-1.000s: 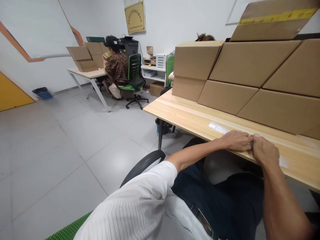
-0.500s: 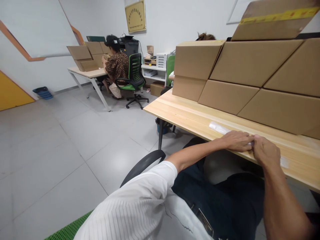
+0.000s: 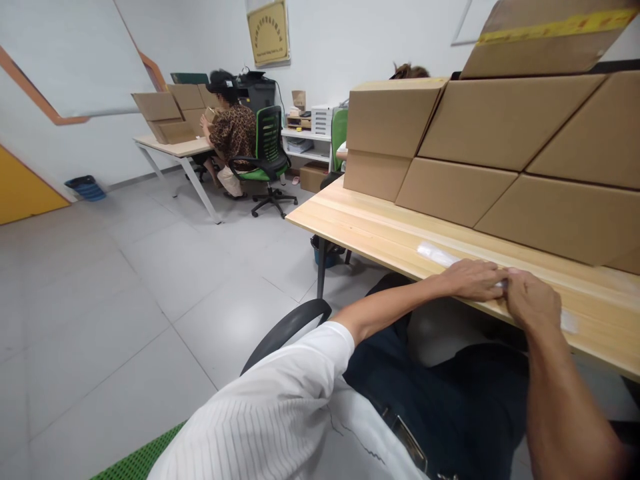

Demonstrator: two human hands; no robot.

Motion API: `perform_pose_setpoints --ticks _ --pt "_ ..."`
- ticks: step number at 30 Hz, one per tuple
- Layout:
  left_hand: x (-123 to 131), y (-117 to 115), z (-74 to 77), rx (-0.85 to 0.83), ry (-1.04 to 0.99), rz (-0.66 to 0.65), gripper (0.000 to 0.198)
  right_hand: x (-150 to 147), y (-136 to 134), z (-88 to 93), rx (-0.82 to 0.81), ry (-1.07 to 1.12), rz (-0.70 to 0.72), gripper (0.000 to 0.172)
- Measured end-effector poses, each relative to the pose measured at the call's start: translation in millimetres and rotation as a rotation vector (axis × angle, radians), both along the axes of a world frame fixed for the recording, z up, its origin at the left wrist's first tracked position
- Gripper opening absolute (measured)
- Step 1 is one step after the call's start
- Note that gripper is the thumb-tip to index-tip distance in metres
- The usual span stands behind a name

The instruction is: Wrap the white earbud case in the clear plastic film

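My left hand [image 3: 473, 279] and my right hand [image 3: 534, 298] meet at the front edge of the wooden table, fingers curled in and nearly touching. Both are closed on a long, narrow piece of clear plastic [image 3: 436, 254], which looks like a folded film or bag. One end sticks out flat on the tabletop to the left of my left hand. More of the plastic shows just right of my right wrist. Between the fingertips is a small whitish and dark bit; my fingers hide most of it, so its kind cannot be made out.
Cardboard boxes [image 3: 470, 190] stand stacked in rows along the back of the wooden table [image 3: 360, 213]. A flap with yellow tape [image 3: 545, 40] rises above them. At another table, a person [image 3: 240, 130] sits handling something beside more boxes. A chair armrest [image 3: 285, 333] is at my left.
My hands stay in nearly the same place, still on the plastic. The view has shifted very slightly. The seated person's hands have moved a little.
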State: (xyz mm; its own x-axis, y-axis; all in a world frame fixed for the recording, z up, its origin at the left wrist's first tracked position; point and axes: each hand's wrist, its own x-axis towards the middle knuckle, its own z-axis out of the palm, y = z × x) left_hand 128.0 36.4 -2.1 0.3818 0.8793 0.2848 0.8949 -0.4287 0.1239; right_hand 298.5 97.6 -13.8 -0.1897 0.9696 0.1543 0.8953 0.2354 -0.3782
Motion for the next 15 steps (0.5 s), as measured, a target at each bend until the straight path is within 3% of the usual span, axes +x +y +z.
perform_pose_setpoints --ticks 15 --pt "1.0 6.5 -6.0 -0.039 -0.065 -0.019 0.051 -0.2 -1.8 2.3 -0.011 0.003 -0.002 0.076"
